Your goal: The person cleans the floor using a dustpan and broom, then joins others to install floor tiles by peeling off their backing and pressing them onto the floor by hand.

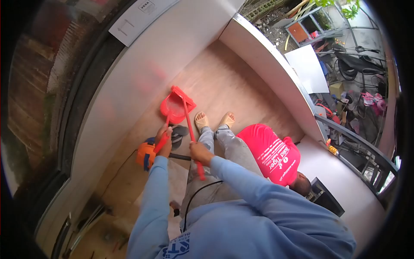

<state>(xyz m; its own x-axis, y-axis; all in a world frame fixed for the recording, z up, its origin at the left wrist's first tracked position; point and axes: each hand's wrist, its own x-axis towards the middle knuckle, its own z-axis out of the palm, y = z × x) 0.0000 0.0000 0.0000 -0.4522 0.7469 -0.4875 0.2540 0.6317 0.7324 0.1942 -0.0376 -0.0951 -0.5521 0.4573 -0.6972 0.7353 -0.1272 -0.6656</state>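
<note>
A red dustpan [174, 106] rests on the pinkish-brown floor by the white wall. My left hand [163, 140] is closed around its red handle. The head of a red brush [177, 91] lies at the dustpan, and its long red stick slants down toward me. Around the lower part of that stick my right hand [201, 153] is wrapped. Below the dustpan, beside my left hand, are dark grey objects and an orange and blue tool [146, 155].
A person in a red shirt [276, 155] is bent low at my right. A low white wall [267, 64] curves along the right, with a bicycle [360, 62] and clutter beyond. A dark window frame [82, 86] is on the left. A thin cord crosses the lower-left floor.
</note>
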